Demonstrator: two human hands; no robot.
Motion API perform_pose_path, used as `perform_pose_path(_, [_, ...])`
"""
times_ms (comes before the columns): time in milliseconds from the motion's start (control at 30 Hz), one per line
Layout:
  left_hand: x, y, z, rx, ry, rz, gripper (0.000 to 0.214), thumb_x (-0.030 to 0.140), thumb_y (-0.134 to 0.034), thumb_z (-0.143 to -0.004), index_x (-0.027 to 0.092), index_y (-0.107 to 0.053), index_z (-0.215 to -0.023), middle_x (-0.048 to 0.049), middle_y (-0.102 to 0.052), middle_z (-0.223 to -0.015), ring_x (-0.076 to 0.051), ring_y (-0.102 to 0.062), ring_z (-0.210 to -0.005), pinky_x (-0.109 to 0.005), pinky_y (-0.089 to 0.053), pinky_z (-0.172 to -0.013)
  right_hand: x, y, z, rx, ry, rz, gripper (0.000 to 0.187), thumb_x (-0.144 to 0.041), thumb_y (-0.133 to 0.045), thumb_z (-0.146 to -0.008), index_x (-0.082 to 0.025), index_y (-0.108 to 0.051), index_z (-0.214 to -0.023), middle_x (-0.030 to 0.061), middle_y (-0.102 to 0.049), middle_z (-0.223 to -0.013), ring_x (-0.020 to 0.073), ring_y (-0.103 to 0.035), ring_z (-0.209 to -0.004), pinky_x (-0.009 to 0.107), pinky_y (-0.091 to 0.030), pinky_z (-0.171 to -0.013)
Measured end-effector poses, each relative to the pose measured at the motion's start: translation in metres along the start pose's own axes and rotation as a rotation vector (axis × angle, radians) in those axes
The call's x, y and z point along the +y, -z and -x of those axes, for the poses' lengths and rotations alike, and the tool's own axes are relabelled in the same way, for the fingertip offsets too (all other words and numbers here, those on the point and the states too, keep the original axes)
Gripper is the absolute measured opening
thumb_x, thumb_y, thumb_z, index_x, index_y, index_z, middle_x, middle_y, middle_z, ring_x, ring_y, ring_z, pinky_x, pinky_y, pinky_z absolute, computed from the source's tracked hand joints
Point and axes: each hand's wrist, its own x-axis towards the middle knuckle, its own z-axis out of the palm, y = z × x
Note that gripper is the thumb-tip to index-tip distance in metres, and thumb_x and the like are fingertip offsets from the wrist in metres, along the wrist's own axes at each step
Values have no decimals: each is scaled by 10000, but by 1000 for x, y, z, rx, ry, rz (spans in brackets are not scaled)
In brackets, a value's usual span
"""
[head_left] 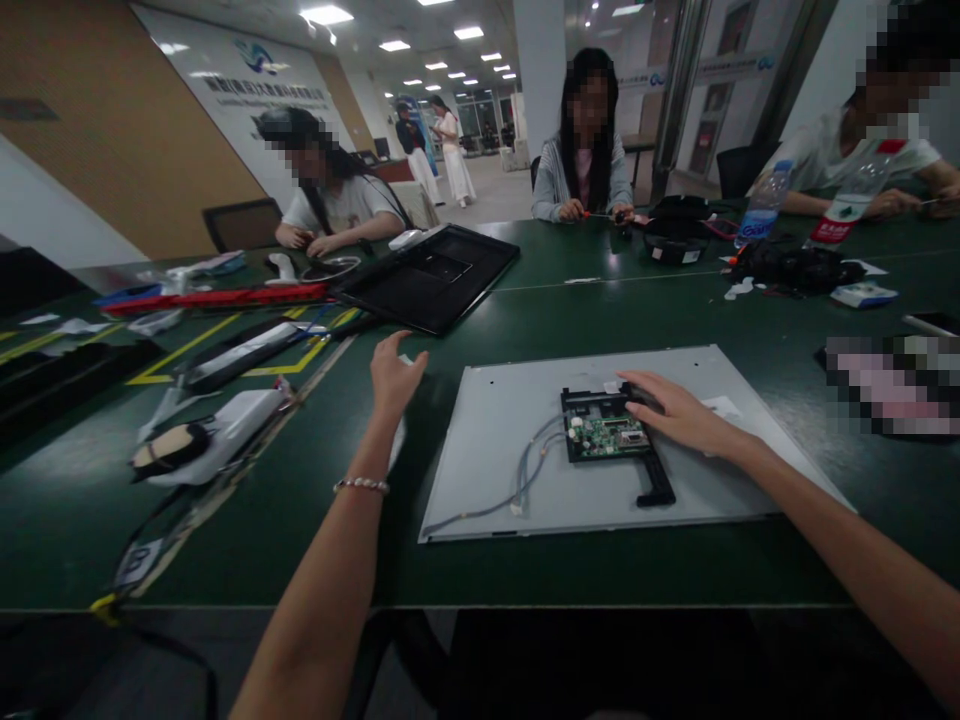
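A long dark green bench (525, 320) is filling most of the view, with three other people sitting along its far edge and far right corner, each busy with small items in front of them. Toward the near edge, right of the middle, a large flat grey metal panel (525, 480) is lying face down on the bench. At the far left-centre a black plastic monitor back cover (431, 275) is resting flat, and beyond it toward the left edge a long red strip (217, 297) is stretching along the surface. A white curved plastic stand piece (217, 435) is sitting near the left edge, on yellow floor-style tape lines marked on the bench.

On the grey panel's upper middle a black plastic bracket (652, 475) is framing a small green circuit board (611, 435), and thin grey cables (525, 470) are trailing from the board toward the panel's near left corner.

The right hand (675, 410) is lying palm down with fingers loosely spread, touching the bracket's far right end just beside the board; it is gripping nothing. The left hand (394, 375) is hovering open over the bench just off the panel's far left corner, fingers relaxed and empty, a beaded bracelet (361, 485) circling its wrist.
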Motion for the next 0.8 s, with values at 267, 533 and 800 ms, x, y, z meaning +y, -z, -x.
perform_pose_path(267, [-22, -8, 4, -134, 190, -35, 531, 250, -659, -719, 124, -599, -1231, -101, -646, -1217, -233, -582, -1108, -329, -426, -983, -1, 0, 1, -15, 3, -8, 517, -455, -445, -970, -321, -383, -1465, 89, -489, -1437, 293, -462, -1319, 546, -364, -1098])
perform_pose_path(533, [-27, -3, 8, -155, 219, -126, 302, 222, -555, -772, 104, -749, -972, -83, -744, -936, -238, -663, -914, -292, -463, -850, 7, -2, 1, -11, 4, -17, 524, -459, -451, -970, -351, -360, -1475, 68, -475, -1455, 287, -446, -1337, 547, -336, -1121])
perform_pose_path(800, [31, 15, 10, -153, -41, -168, 324, 244, -477, -897, 162, -741, -1067, -84, -733, -1082, -256, -667, -1006, -327, -455, -919, 3, -1, 1, 18, 14, 4, 514, -434, -451, -975, -310, -383, -1469, 88, -485, -1449, 278, -455, -1333, 536, -341, -1122])
